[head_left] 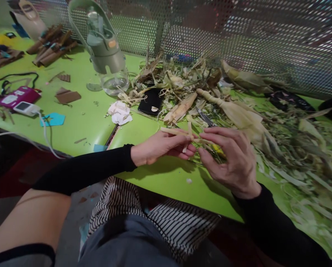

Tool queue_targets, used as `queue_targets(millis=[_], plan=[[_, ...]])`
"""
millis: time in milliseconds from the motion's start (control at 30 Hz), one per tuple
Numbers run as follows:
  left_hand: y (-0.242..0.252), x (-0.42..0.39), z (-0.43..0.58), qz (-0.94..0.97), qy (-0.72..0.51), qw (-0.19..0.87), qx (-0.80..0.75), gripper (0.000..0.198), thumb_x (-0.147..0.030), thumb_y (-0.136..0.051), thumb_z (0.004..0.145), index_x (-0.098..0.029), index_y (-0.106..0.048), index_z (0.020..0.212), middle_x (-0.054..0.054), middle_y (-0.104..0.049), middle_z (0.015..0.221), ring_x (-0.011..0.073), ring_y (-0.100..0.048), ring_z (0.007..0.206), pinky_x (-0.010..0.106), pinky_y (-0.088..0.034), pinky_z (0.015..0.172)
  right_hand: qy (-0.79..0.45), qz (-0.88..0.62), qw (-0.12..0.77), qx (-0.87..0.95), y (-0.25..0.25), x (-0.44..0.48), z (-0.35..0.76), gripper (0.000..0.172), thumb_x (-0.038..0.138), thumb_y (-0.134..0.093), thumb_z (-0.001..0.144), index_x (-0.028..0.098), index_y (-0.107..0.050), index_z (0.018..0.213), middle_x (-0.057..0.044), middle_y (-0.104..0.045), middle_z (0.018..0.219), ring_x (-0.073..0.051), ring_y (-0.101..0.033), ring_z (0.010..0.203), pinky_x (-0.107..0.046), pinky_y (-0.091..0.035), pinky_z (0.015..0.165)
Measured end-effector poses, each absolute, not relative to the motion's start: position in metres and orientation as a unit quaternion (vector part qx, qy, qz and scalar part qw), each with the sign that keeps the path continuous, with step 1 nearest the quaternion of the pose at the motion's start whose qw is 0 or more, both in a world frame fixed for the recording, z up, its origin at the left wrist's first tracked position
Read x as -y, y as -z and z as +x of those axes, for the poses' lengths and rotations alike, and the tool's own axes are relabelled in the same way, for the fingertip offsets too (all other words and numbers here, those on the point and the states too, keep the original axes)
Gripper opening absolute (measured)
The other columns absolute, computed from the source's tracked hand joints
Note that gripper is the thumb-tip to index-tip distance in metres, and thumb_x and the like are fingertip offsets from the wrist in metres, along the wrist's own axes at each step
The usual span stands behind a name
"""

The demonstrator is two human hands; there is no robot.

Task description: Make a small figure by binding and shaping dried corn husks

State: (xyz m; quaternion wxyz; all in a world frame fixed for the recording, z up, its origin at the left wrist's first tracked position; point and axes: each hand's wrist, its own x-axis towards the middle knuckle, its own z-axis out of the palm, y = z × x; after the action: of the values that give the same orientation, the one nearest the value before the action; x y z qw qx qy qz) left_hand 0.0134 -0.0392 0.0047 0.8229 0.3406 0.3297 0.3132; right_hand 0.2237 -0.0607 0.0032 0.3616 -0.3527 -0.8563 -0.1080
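Note:
Pale corn husk strips (189,129), laid across each other like a cross, are pinched between the thumb and fingers of my left hand (168,144). One strip end points left over that hand, and another sticks up. Just to the right is my right hand (233,159), its thumb and fingers apart around the strip's right end without closing on it. Something yellow (218,150) shows partly behind the right fingers. Beyond the hands lie scissors (206,118), partly covered, and a large dried corn husk (238,111).
A heap of dried husks (177,78) covers the back and right of the green table (143,129). Around it are a black phone (152,102), a crumpled tissue (120,112) and a tall water bottle (107,55). Further left lie a purple box (21,97), a white cable (45,129) and cardboard rolls (53,44).

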Motion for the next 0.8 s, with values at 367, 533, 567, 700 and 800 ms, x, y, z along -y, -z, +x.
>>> queue_targets(millis=[367, 533, 567, 700, 800], plan=[[0.002, 0.034, 0.012, 0.346, -0.323, 0.811, -0.343, 0.013, -0.023, -0.068, 0.101, -0.011, -0.073, 0.099, 0.005, -0.078, 0.085, 0.0092, -0.071, 0.075, 0.032, -0.061, 0.092, 0.062, -0.401, 0.368, 0.837, 0.003, 0.059, 0.224, 0.02, 0.022, -0.074, 0.095, 0.032, -0.075, 0.112, -0.005, -0.081, 0.102, -0.027, -0.074, 0.092, -0.045, -0.057, 0.081], [0.004, 0.034, 0.012, 0.324, -0.365, 0.803, -0.342, 0.012, -0.024, -0.073, 0.097, -0.013, -0.07, 0.101, 0.003, -0.077, 0.088, 0.0104, -0.071, 0.08, 0.036, -0.058, 0.097, 0.137, -0.348, 0.358, 0.855, 0.001, 0.064, 0.22, 0.029, 0.022, -0.081, 0.09, 0.036, -0.074, 0.116, -0.002, -0.08, 0.107, -0.026, -0.071, 0.094, -0.045, -0.051, 0.083], [0.005, 0.035, 0.013, 0.323, -0.373, 0.801, -0.338, 0.017, -0.027, -0.078, 0.094, -0.013, -0.069, 0.1, 0.002, -0.075, 0.089, 0.0106, -0.07, 0.081, 0.036, -0.058, 0.097, 0.156, -0.329, 0.347, 0.864, 0.002, 0.065, 0.219, 0.031, 0.022, -0.082, 0.09, 0.035, -0.073, 0.116, -0.001, -0.08, 0.106, -0.025, -0.071, 0.093, -0.044, -0.05, 0.082], [0.007, 0.041, 0.014, 0.353, -0.38, 0.798, -0.307, 0.038, -0.039, -0.091, 0.08, -0.014, -0.068, 0.096, -0.001, -0.071, 0.087, 0.0108, -0.067, 0.081, 0.033, -0.056, 0.091, 0.167, -0.316, 0.331, 0.874, 0.006, 0.067, 0.212, 0.025, 0.024, -0.082, 0.091, 0.035, -0.074, 0.112, -0.001, -0.081, 0.103, -0.024, -0.07, 0.091, -0.042, -0.047, 0.079], [0.006, 0.044, 0.013, 0.384, -0.381, 0.791, -0.286, 0.044, -0.045, -0.093, 0.075, -0.014, -0.069, 0.095, -0.001, -0.068, 0.088, 0.0098, -0.065, 0.081, 0.028, -0.053, 0.085, 0.145, -0.305, 0.345, 0.876, 0.008, 0.067, 0.211, 0.021, 0.018, -0.077, 0.093, 0.035, -0.076, 0.104, 0.002, -0.082, 0.1, -0.022, -0.07, 0.086, -0.04, -0.045, 0.075]])
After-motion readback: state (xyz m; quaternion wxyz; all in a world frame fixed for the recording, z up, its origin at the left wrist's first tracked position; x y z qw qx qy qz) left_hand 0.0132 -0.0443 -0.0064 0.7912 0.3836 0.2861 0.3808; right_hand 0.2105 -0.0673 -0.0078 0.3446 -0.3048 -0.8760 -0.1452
